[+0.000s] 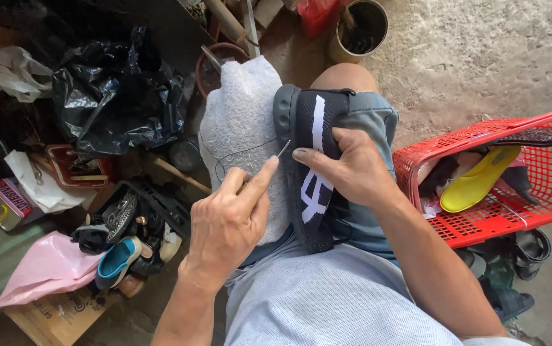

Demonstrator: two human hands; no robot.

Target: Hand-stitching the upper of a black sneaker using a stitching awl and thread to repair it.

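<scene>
Head cam, looking down at lap. Black shoe (311,173) w/ white markings lies across the person's right thigh, toe end pointing away toward the knee, partly on a white towel (240,122) draped over the left knee. Right hand (353,170) grip closed on the shoe: thumb across the top near the sole edge, fingers wrapped over the far side, pinning it down. Left hand (228,221) grip pinched shut, thumb + index extended, on a thin metal needle/awl (283,148); tip sits right at the shoe's sole edge, just beside the right thumb. Dark thread (240,154) loops from the needle area back across the towel. Can't tell if the tip is actually through the material. Person in light grey shirt + blue denim shorts, seated over a concrete floor (481,57). To the right, near the right forearm: red plastic basket (548,192) w/ a yellow insole (477,179), a dark insole on the rim and some cloth. To the left, on the floor: pile of shoes (125,240), pink bag (42,269), cardboard box (55,317), black plastic bag (115,96). Up top: round tin (359,29) w/ tools in it, well apart from the hands.
</scene>
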